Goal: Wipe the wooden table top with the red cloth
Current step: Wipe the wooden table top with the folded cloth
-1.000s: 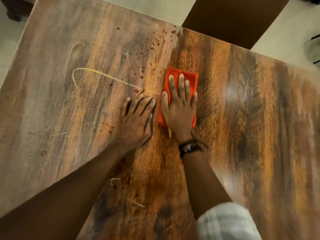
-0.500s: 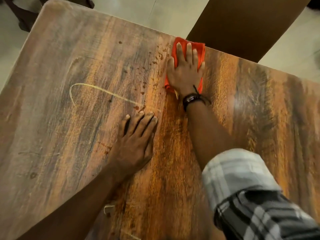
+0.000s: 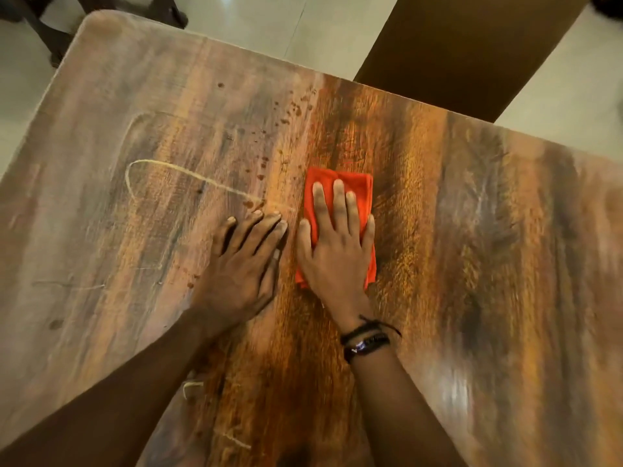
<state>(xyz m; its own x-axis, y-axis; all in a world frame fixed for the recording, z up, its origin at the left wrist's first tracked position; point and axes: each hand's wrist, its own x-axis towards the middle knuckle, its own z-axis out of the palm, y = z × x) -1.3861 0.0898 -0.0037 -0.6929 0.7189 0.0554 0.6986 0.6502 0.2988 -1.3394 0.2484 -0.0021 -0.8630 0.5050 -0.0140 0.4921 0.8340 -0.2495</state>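
Wiping looks only partly done, judging by the surface. The wood right of the red cloth (image 3: 358,187) has a warm, even sheen, while left of the cloth the tabletop (image 3: 101,230) looks dull and hazy. A scatter of reddish-brown spots (image 3: 294,110) lies just beyond the cloth and to its left. A pale looping streak (image 3: 158,162) runs well to the cloth's left and ends near its left edge. Those marks, and the dull stretch left of the cloth, seem to be what is left to clean.

The cloth lies folded into a narrow rectangle, flat on the wood under the right hand (image 3: 337,264). That hand's straight, spread fingers press down on it without curling round it, and the cloth's far end and right edge show past them. The left hand (image 3: 241,267) rests flat on bare wood just left of the cloth, fingers straight, holding nothing, close to the right hand.
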